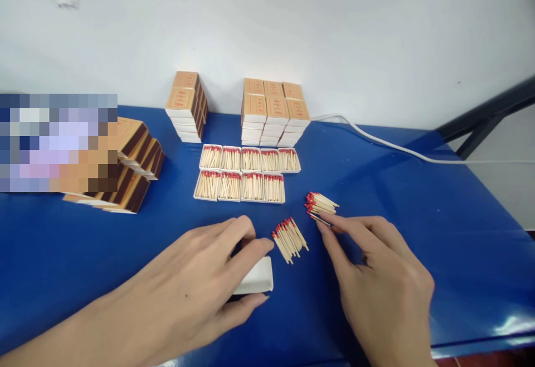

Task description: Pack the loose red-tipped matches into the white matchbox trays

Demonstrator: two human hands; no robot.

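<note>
A white matchbox tray [256, 278] is grasped in the left hand [200, 278] near the table's [438, 216] front edge; the right hand [376, 278], grip released, touches a match bundle [321, 205].

On the table [418, 199], the left hand [196, 278] rests over a small box tray [256, 279] at the front. Just right of it lies a bundle of matches [290, 238], and right of that the right hand [376, 278], whose fingertips touch a second bundle [320, 204] lying farther back. Behind these sit two rows of filled trays [246, 173]. Behind the rows, against the wall [334, 38], stand two stacks of matchboxes [273, 111], one left [186, 105] of the other. A heap of sleeves [134, 166] lies at the left, a cable [397, 146] at the back right.
</note>
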